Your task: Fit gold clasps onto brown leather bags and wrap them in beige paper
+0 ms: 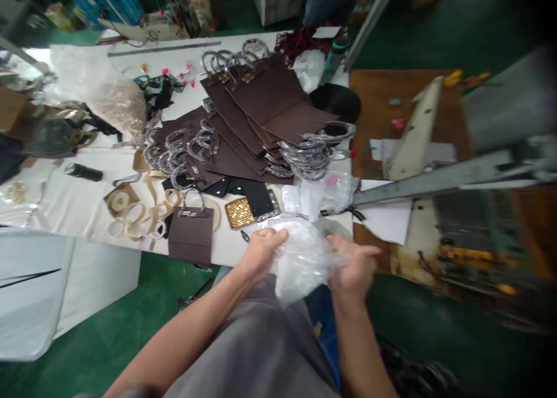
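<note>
two sides of plastic (301, 261), lower centre, were gripped by left hand (261, 250) and right hand (354, 268); light, slippery, it seemed best held there.

Single head-worn cam, pointing forward and pretty steeply down; hands (261, 252) sit fairly close, just below centre, tabletop (89, 209) runs across the middle, green floor (152, 288) shows lower left.
</note>
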The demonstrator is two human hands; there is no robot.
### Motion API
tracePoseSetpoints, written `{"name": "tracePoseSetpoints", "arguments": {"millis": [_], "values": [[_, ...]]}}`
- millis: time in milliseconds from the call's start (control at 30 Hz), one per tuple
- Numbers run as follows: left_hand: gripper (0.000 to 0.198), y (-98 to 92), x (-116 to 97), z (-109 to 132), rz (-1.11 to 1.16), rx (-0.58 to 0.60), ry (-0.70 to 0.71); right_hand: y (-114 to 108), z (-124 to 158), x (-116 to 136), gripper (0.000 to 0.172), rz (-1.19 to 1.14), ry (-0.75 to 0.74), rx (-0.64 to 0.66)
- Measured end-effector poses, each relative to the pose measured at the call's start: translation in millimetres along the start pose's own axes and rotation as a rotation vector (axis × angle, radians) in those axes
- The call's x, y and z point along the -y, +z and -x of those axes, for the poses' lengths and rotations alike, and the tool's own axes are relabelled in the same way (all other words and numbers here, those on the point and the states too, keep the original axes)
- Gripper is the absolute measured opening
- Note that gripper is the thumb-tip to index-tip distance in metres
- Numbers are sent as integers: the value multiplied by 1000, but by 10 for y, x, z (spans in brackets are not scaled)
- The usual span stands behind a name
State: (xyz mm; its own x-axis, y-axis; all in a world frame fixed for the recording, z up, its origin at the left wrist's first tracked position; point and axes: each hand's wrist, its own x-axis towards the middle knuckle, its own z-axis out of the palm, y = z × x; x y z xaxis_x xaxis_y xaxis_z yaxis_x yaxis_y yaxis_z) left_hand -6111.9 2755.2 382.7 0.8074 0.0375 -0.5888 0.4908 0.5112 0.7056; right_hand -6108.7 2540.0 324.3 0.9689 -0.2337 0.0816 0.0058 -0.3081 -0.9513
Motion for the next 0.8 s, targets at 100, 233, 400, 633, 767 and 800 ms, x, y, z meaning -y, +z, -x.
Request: {"name": "tracePoseSetpoints", "arguments": {"millis": [100, 233, 400, 633, 767, 800], "values": [[84, -100, 471, -325, -190, -5, -46, 139, -6, -435, 66, -18, 33, 103], [63, -75, 1014, -630, -172, -29, -201, 157, 109, -999, 49, 53, 157, 204], [48, -103, 1364, -729, -158, 24, -236, -65, 342, -1450, 24, 267, 192, 278], [64, -534, 1148, -729, -342, 35, -103, -755, 160, -1787, 24, 190, 261, 190], [49, -347, 1091, -986, -599, 111, -2, -701, 2, -1917, 12, 86, 378, 47], [46, -204, 1155, -1031, -735, 173, 60, -628, -14, -1920, 12, 43, 415, 12]]}}
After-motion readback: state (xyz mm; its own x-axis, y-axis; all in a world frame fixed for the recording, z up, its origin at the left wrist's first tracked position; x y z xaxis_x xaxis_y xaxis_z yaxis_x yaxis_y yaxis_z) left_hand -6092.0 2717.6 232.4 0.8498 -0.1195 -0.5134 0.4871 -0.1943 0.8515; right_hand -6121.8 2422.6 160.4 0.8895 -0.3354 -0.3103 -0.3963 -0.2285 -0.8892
